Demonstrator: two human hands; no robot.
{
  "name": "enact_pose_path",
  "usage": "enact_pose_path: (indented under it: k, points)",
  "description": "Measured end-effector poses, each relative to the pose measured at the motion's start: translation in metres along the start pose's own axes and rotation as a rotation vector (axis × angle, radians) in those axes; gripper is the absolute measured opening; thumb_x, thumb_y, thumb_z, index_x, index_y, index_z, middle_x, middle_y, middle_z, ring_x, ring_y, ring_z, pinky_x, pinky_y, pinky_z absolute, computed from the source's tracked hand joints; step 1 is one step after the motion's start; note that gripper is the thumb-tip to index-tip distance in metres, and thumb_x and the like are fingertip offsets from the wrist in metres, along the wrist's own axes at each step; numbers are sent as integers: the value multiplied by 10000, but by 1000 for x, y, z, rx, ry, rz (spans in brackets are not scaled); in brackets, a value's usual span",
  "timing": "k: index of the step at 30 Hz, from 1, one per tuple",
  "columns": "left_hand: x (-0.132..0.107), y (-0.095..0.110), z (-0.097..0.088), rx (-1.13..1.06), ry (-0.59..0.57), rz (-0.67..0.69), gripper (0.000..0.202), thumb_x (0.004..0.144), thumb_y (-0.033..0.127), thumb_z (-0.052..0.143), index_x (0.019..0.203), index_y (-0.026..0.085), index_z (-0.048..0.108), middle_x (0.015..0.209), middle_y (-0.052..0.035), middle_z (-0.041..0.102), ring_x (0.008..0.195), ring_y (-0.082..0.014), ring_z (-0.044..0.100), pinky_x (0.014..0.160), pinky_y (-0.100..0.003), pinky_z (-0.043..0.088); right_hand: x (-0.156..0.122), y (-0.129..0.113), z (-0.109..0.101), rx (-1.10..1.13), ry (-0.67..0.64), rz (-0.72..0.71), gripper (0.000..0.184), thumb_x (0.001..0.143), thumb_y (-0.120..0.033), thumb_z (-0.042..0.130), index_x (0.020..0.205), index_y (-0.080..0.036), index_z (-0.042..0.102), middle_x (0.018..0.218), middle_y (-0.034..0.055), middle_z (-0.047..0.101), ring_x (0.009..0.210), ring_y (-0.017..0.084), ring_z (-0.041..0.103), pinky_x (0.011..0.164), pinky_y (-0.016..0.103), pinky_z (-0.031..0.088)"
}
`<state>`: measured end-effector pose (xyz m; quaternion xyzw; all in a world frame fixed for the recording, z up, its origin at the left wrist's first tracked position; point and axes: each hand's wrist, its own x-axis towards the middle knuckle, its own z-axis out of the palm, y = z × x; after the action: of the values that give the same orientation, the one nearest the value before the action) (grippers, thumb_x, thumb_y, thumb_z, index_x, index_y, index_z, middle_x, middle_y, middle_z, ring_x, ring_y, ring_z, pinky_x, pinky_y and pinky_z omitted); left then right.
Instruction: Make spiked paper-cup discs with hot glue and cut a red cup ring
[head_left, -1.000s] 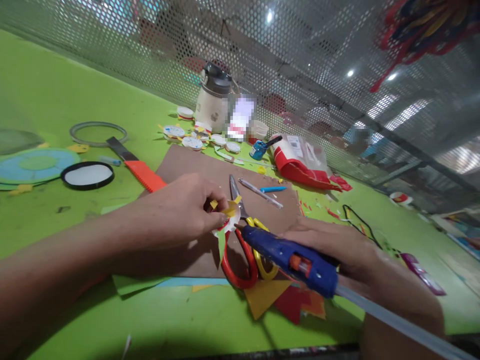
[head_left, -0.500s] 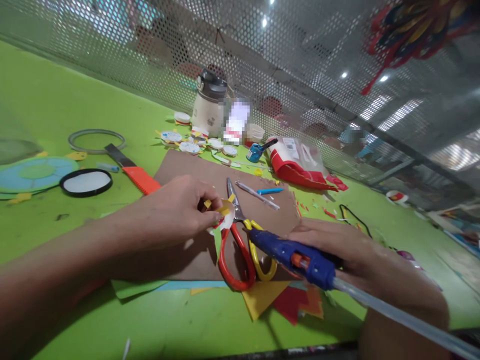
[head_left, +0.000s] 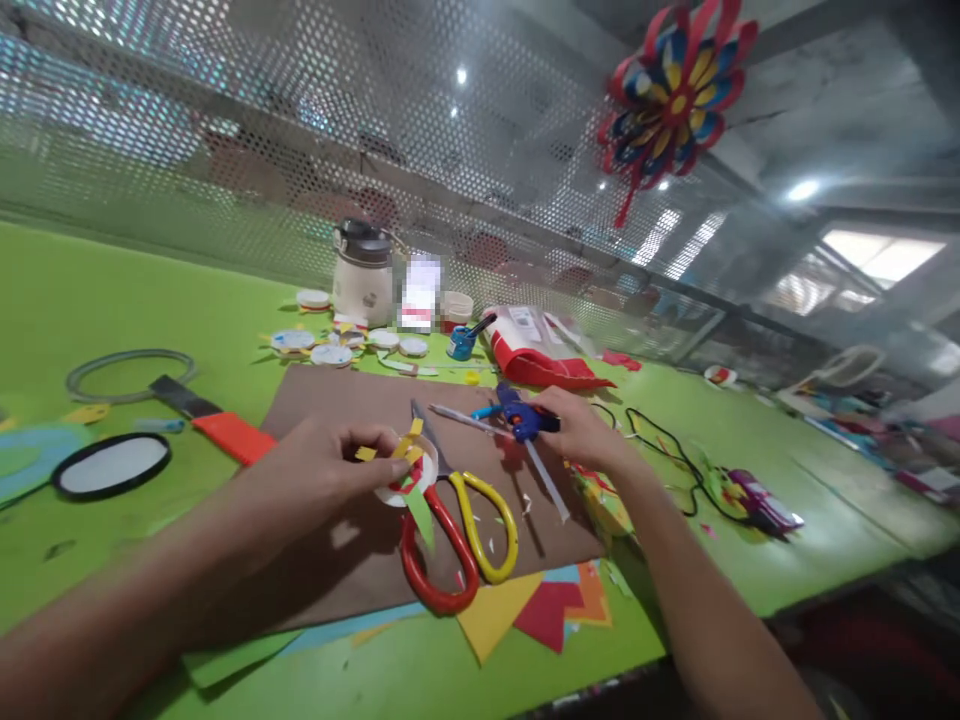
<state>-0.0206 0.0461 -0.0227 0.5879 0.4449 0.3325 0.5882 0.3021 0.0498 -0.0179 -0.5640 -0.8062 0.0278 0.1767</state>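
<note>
My left hand [head_left: 322,462] pinches a small white paper disc [head_left: 427,462] with yellow, red and green paper strips fixed to it. Under the disc, scissors [head_left: 513,545] with one red and one yellow handle lie on a brown board [head_left: 322,400], blades pointing away. My right hand [head_left: 589,430] grips a blue hot glue gun [head_left: 516,418] over the board's far right part, its nozzle pointing away and a clear glue stick [head_left: 547,480] trailing from its back. A white pen-like stick [head_left: 465,419] and a blue one lie beside the gun.
A utility knife [head_left: 232,432] with an orange handle and a black-rimmed disc [head_left: 112,467] lie at left. Several finished-looking discs [head_left: 330,356], a flask [head_left: 363,280] and a blue paint jar [head_left: 460,344] stand behind. Coloured paper scraps [head_left: 495,610] stick out in front; a black cord [head_left: 667,450] lies right.
My right hand has carried the glue gun away from the scissors to the board's far right part. My left hand still holds the disc. The view has shifted right and up.
</note>
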Motion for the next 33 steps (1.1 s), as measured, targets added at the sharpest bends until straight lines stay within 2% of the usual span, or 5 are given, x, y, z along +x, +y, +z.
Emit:
enact_pose_path:
  k: [7,13,18,24,33]
  points:
    - [-1,0,6,-252,-134,-133,244,623,354,875,717,170,744,712,-69,755,630,-197,672,626,-302,552,11,7,31,-1,11,-19,369,709,-22,716,1056,-147,727,1119,126,692,1071,268,622,958,396,479]
    - [-4,-2,12,-337,-117,-155,233,664,283,870,751,143,705,730,-86,744,643,-189,679,629,-303,546,5,5,19,76,46,-33,390,689,8,699,1036,-164,741,1122,120,702,1074,269,617,981,415,459]
    - [-15,5,22,-377,-64,-143,194,727,274,828,770,172,668,768,-69,746,673,-196,694,634,-308,541,-2,-44,-6,156,198,-13,185,840,-93,622,992,-125,722,958,111,690,929,230,616,875,397,478]
    - [-25,11,29,-480,-149,-168,184,759,275,815,829,191,667,816,-58,757,754,-213,718,678,-305,538,-10,-121,-10,437,140,-169,106,894,-166,611,860,-171,712,797,15,672,731,141,591,675,275,459]
    - [-26,7,31,-440,-220,-116,122,770,245,783,879,222,735,816,-28,764,731,-175,691,619,-232,516,-7,-137,5,465,95,-5,28,845,-133,671,857,-155,685,770,-6,572,680,130,539,612,260,415]
